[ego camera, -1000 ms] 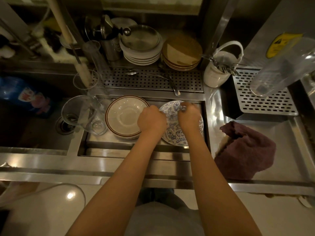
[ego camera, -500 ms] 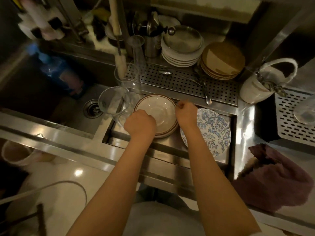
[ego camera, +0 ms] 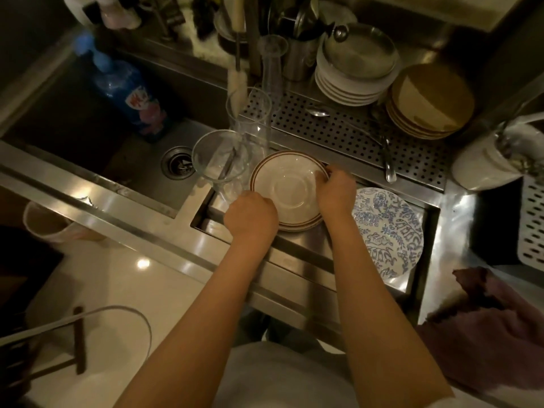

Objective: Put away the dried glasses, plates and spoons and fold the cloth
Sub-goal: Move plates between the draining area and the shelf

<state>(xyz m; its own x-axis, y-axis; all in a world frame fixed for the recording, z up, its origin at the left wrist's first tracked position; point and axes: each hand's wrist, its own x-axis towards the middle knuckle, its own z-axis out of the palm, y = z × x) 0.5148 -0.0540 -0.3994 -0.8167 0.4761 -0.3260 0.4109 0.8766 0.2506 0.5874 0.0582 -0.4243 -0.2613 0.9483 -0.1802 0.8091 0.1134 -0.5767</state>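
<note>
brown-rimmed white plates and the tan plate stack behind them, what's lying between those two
Head view: a perforated steel drain tray lies between the brown-rimmed white plates and tan plate stack, with a metal spoon and other cutlery on it.

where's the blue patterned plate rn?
Head view, right of centre: blue patterned plate lies in the recessed steel tray, just right of the right hand gripping the brown-rimmed plates, behind the maroon cloth.
</note>
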